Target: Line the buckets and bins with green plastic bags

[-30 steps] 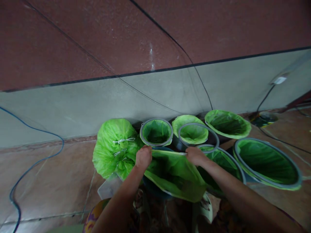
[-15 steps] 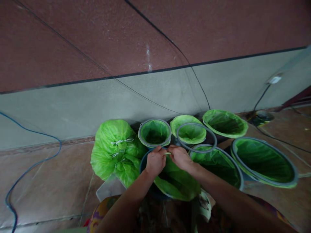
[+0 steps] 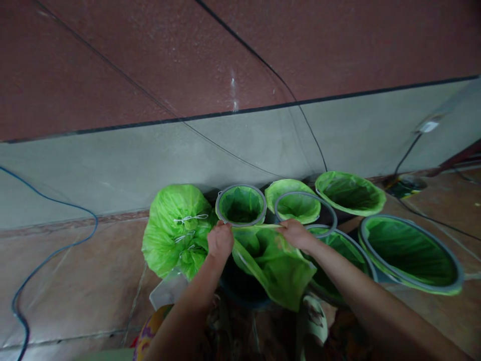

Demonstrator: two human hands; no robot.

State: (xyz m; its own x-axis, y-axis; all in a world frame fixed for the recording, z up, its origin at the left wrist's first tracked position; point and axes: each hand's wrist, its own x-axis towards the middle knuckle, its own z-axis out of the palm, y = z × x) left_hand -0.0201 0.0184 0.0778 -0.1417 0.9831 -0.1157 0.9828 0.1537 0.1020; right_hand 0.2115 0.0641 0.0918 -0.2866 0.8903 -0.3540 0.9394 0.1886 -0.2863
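Note:
My left hand [image 3: 221, 239] and my right hand [image 3: 297, 233] are closed on the rim of a green bag [image 3: 280, 268], its edge pulled taut between them. The bag's loose side hangs down to the right, over part of a dark bin [image 3: 244, 286] standing in front of me. Just behind my hands is a bin with a grey ring [image 3: 240, 224] round its top and a green liner inside. A loose-looking grey ring [image 3: 334, 215] rests across the lined bin [image 3: 295, 184] behind my right hand.
Tied, full green bags [image 3: 176, 200] stand at the left beside a whitish tray [image 3: 169, 291]. More lined bins [image 3: 411, 255] fill the right side, below the wall [image 3: 150, 165]. A blue cable [image 3: 48, 200] lies on the left floor; a dark can [image 3: 408, 186] sits far right.
My hands have moved apart, the left one leftwards and the right one rightwards. The bag's rim is now stretched between them, and the bag is raised higher over the dark bin.

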